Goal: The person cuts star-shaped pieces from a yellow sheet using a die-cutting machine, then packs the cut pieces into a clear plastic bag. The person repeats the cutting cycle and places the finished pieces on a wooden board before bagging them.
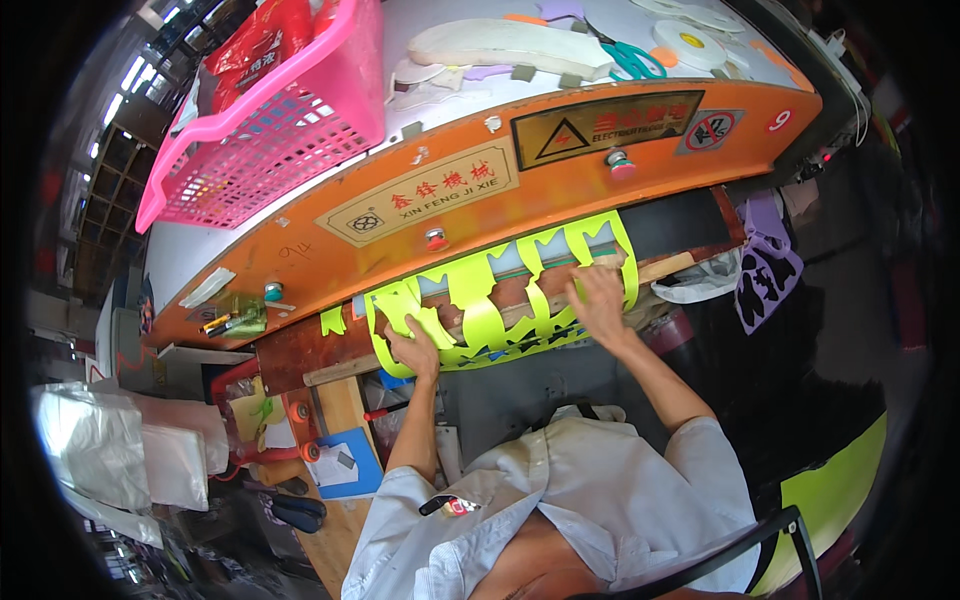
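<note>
Workshop clutter fills the edges of the view, and across the middle runs a long orange machine (400, 240) with yellow warning plates and small knobs on its curved front. Its pale top serves as a table (440, 25), carrying a pink plastic basket (290, 120) at the far left, a pair of green-handled scissors (635, 62) and a roll of white tape (690, 42) at the far right. Below the orange front, a neon yellow-green die-cut sheet (500, 300) with cut-out openings hangs from the machine's slot and spreads across the near edge. The left hand (415, 350) is at the sheet's lower left part, its fingers curled and closed on the material there, with the sheet lying under and just beyond the knuckles. The right hand (600, 300) lies flat on the sheet's right part, fingers (585, 275) spread and pressing down toward the slot, so strips of the sheet show to either side of them and beyond the tips. A purple cut piece (765, 265) hangs off to the right of the machine, well apart from both hands. A blue board (350, 465) sits near the left, below the left forearm, and grey plastic bags (100, 450) lie at the far left edge.
</note>
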Tool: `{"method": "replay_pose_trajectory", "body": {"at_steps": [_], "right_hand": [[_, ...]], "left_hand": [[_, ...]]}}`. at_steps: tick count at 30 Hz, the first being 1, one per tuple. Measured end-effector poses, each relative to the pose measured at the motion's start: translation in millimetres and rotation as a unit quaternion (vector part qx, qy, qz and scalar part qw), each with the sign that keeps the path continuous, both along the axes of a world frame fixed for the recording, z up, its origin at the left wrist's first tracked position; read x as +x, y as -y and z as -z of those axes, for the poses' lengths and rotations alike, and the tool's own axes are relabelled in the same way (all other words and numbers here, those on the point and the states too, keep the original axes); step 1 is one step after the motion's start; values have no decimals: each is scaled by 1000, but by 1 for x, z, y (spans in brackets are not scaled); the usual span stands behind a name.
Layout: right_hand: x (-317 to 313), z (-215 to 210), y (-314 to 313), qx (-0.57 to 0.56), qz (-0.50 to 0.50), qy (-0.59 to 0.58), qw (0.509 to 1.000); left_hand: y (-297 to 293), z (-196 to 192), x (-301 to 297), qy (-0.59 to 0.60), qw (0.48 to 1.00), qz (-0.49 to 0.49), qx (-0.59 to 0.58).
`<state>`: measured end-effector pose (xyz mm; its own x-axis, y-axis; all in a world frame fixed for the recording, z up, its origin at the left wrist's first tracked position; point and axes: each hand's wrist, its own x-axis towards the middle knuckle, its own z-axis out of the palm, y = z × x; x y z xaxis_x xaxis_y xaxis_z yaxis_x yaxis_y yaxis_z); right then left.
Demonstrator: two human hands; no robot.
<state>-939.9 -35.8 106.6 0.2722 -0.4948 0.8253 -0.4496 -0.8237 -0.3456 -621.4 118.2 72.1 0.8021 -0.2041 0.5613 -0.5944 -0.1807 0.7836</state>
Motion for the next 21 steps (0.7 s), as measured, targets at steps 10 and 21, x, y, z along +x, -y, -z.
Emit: {"method": "replay_pose_trajectory", "body": {"at_steps": [10, 21], "right_hand": [[64, 21, -11, 76, -11, -82, 994], [46, 31, -35, 183, -19, -90, 979]], "left_hand": [[7, -6, 13, 30, 999, -4, 35], [-37, 23, -10, -124, 988, 87, -9]]}}
